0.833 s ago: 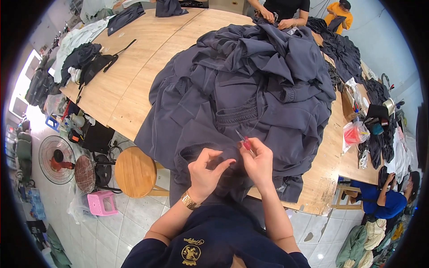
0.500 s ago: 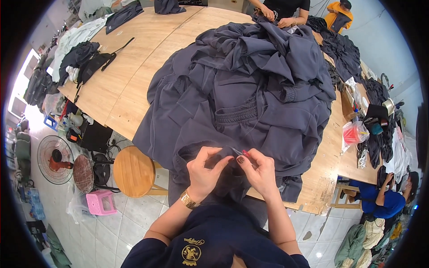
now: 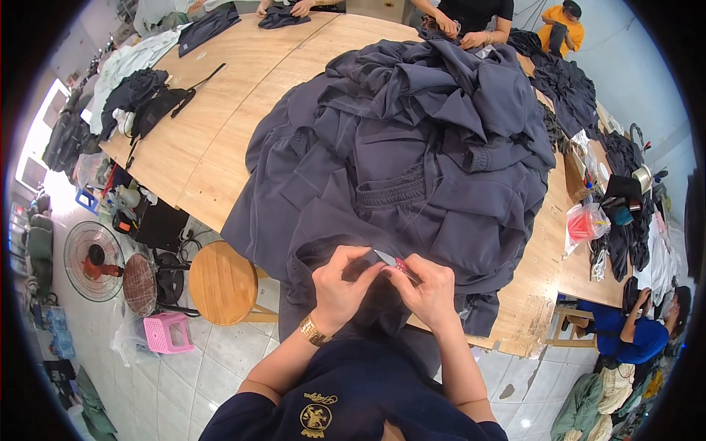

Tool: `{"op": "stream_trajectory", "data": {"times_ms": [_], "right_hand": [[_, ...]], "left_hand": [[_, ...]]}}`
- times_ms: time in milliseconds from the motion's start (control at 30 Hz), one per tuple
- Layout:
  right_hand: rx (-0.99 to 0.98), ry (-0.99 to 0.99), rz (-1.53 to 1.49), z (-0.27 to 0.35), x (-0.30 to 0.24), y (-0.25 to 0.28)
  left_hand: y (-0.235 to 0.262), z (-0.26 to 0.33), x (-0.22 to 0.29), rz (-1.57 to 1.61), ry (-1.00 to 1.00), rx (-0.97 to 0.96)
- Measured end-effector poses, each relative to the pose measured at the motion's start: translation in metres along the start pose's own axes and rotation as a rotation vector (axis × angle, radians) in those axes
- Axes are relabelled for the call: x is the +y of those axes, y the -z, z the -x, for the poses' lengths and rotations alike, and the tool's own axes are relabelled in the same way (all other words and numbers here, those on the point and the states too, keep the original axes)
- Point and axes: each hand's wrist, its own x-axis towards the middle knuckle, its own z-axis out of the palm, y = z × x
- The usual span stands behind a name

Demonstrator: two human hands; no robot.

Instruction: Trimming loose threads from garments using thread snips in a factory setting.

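Note:
A big heap of dark grey garments (image 3: 471, 213) with gathered elastic edges covers the near side of a wooden table. At its front edge, my left hand (image 3: 340, 287) has its fingers curled at a fold of one garment (image 3: 316, 253), in what looks like a pinch; the fingertips are partly lost against the dark cloth. My right hand (image 3: 429, 290) is closed around small thread snips (image 3: 387, 258) with a silvery blade and a red-pink grip. The blade points up and left, toward my left fingertips.
A round wooden stool (image 3: 220, 283), a pink plastic stool (image 3: 168, 333) and a floor fan (image 3: 94, 261) stand at left. Across the table a person in black (image 3: 478, 15) handles dark cloth. A red container in a plastic bag (image 3: 585, 222) lies at right, near a seated person in blue (image 3: 632, 334).
The snips' blade has swung into clearer view, with more of the red-pink grip showing. My hands stay nearly in place. At the far left edge, another person's hands have appeared on a dark cloth.

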Motion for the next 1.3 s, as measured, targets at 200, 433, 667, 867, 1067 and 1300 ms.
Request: {"op": "stream_trajectory", "data": {"times_ms": [200, 433, 667, 867, 1067, 1300], "right_hand": [[0.106, -0.11, -0.238, -0.003, -0.001, 0.002], [0.032, -0.323, -0.598, -0.002, 0.006, -0.013], [0.028, -0.255, -0.426, -0.006, 0.014, -0.032], [0.112, -0.127, -0.19, -0.003, 0.024, -0.037], [0.172, -0.041, -0.131, -0.006, 0.011, -0.031], [0.056, -0.101, -0.261, -0.002, 0.01, -0.026]], "left_hand": [[0.002, -0.003, 0.008, -0.044, 0.033, -0.004], [0.004, 0.002, -0.008, -0.056, -0.123, -0.126], [0.008, -0.006, -0.008, -0.062, -0.242, -0.251], [0.006, -0.011, -0.014, -0.071, -0.263, -0.281], [0.009, -0.011, -0.018, -0.161, -0.331, -0.299], [0.012, -0.011, -0.015, -0.337, -0.371, -0.244]]}}
